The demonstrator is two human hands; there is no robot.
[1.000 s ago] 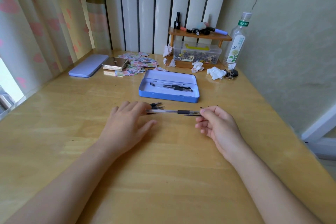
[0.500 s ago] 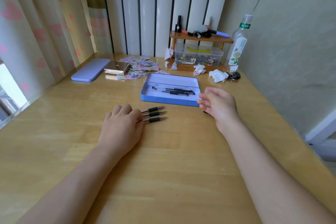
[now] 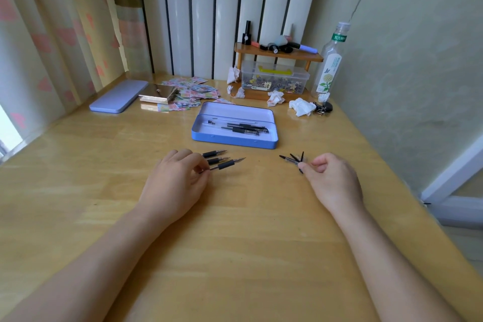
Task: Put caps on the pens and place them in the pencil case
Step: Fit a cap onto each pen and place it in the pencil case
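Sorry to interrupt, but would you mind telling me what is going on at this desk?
A person is capping pens and filing them in a blue case. The left hand pinches the nearest of three uncapped pens lying on the table. The right hand pinches one of the loose caps. Some capped pens already lie in the open case.

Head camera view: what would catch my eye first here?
Two bare hands on a wooden desk: the left hand pinches one of three uncapped pens, the right hand picks at loose caps. Just beyond them lies an open blue case with several pens inside.
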